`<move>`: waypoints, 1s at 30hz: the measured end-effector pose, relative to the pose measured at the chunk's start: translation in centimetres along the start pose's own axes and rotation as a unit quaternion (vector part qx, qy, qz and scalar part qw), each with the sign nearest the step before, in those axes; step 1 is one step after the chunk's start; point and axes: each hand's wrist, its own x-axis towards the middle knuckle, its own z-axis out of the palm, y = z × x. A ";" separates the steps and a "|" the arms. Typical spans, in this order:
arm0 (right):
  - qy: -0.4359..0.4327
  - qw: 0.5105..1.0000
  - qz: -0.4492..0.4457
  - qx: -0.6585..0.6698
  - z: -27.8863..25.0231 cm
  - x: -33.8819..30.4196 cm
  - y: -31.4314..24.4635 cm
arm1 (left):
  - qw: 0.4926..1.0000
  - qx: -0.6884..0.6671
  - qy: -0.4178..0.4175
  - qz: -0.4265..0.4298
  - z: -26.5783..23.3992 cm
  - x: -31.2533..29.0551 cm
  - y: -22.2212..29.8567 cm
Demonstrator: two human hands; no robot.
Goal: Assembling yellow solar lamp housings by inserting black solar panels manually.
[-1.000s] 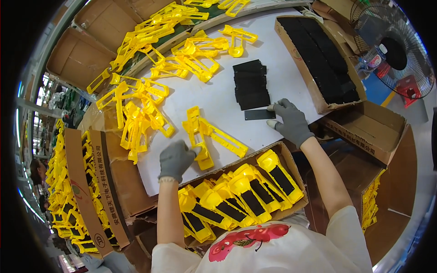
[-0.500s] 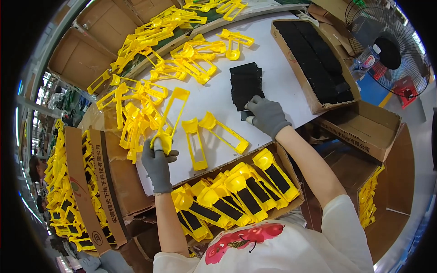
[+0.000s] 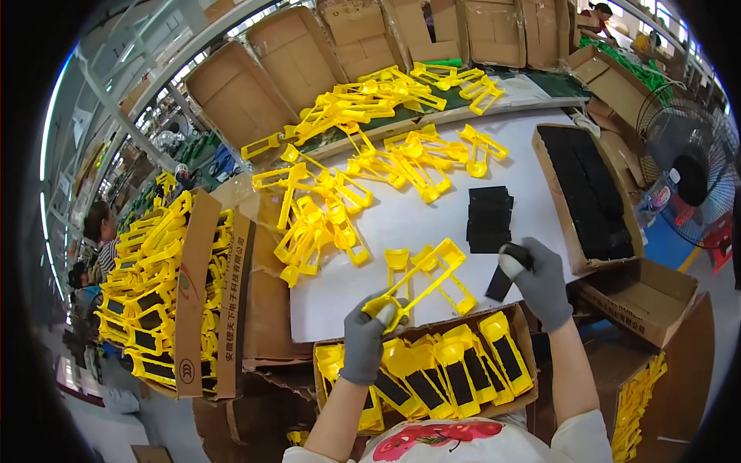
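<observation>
Holding one item in each gloved hand, the person works over a white tabletop (image 3: pixel 432 224). The left hand (image 3: pixel 366 337) has its grip closed round the cupped end of a yellow frame (image 3: pixel 421 268) — the frame is raised, with its open rectangular end tilted up and to the right. The right hand (image 3: pixel 540 284) pinches a black strip (image 3: pixel 499 285), thumb against fingers, with the strip's lower part slanting down to the left (the upper end is covered by the fingers). Frame and strip are apart.

Just beyond the right hand lies a stack of black strips (image 3: pixel 489 220), its edges uneven. Two loose frames (image 3: pixel 455 293) lie behind the held one, partly covered by it. A tangled pile of yellow frames (image 3: pixel 323 231) occupies the left side of the surface. At right, a carton (image 3: pixel 559 210) contains rows of black strips. Nearest the body, a second carton (image 3: pixel 530 339) contains frames fitted with black strips (image 3: pixel 457 378) — these lean side by side.
</observation>
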 end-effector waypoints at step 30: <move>-0.070 0.975 -0.025 -0.209 -0.6 -10.2 -4.5 | 0.981 -0.016 -0.123 -0.149 3.9 -4.9 -1.1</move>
